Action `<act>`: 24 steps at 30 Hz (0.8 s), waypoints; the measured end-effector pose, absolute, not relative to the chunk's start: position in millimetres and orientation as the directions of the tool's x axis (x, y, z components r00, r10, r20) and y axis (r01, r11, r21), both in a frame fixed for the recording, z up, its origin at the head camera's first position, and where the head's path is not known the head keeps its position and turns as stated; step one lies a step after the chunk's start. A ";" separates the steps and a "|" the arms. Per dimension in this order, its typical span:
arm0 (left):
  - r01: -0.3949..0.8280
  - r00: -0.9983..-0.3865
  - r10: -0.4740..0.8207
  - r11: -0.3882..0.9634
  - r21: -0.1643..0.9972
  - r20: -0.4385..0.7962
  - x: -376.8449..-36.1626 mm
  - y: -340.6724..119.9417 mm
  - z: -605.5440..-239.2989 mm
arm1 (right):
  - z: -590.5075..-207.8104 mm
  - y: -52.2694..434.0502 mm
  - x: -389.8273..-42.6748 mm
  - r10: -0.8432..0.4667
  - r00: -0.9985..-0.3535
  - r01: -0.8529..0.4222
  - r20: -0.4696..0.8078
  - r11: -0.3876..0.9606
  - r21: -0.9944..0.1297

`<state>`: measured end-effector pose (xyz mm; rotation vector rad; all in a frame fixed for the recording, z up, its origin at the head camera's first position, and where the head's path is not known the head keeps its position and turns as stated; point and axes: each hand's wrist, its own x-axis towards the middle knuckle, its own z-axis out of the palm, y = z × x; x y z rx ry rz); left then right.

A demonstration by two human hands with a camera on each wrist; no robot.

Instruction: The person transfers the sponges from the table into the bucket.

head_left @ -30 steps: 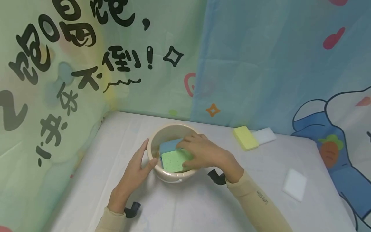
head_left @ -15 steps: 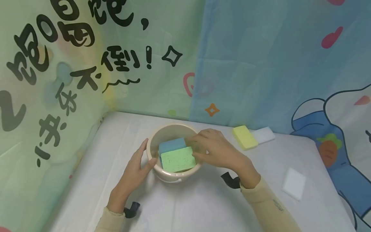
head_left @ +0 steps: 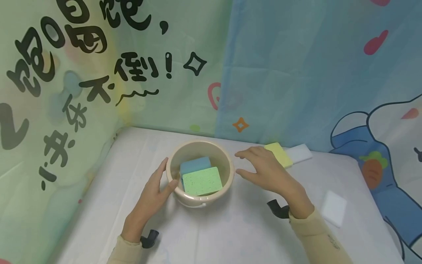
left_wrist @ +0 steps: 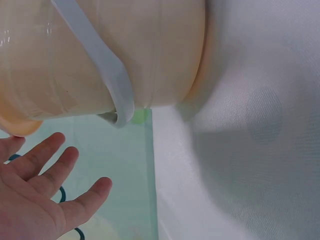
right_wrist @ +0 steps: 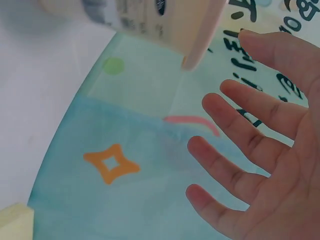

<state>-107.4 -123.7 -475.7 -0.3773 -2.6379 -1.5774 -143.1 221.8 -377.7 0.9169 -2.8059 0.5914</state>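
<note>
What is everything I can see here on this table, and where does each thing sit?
Bucket: one, beige with a white handle, middle of the table.
Green sponge: one, inside the bucket, in front.
Blue sponge: one, inside the bucket, behind the green one.
Yellow sponge: one, far side of the table, by the curtain.
White sponges: two, one beside the yellow sponge, one near the right edge.
Table: one, white cover.
Curtains: green and blue, behind.
Left hand: touches the bucket's side.
Right hand: empty, fingers spread, right of the bucket.
</note>
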 end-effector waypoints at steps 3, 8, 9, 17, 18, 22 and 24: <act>0.231 -0.969 0.183 0.452 0.862 0.164 -107.6 -123.6 -475.6 | -378.3 229.2 -141.4 -0.521 -0.820 -0.573 0.238 0.751 -0.327; 0.231 -0.969 0.183 0.446 0.865 0.165 -108.0 -123.1 -476.0 | -381.5 244.5 -136.6 -0.475 -0.852 -0.523 0.219 0.779 -0.345; 0.231 -0.969 0.183 0.446 0.865 0.165 -108.0 -123.0 -476.1 | -382.6 248.1 -135.3 -0.461 -0.862 -0.507 0.211 0.788 -0.349; 0.230 -0.970 0.179 0.442 0.867 0.166 -107.3 -122.7 -476.6 | -396.8 281.2 -123.3 -0.325 -0.934 -0.357 0.147 0.864 -0.354; 0.229 -0.970 0.178 0.441 0.867 0.166 -107.2 -122.7 -476.5 | -398.6 285.2 -121.7 -0.307 -0.942 -0.336 0.139 0.871 -0.358; 0.234 -0.969 0.180 0.435 0.870 0.171 -106.9 -122.7 -476.3 | -404.8 300.5 -114.4 -0.246 -0.961 -0.276 0.127 0.897 -0.345; 0.235 -0.968 0.181 0.431 0.871 0.172 -106.7 -122.7 -476.2 | -407.8 307.4 -110.8 -0.224 -0.965 -0.256 0.133 0.909 -0.330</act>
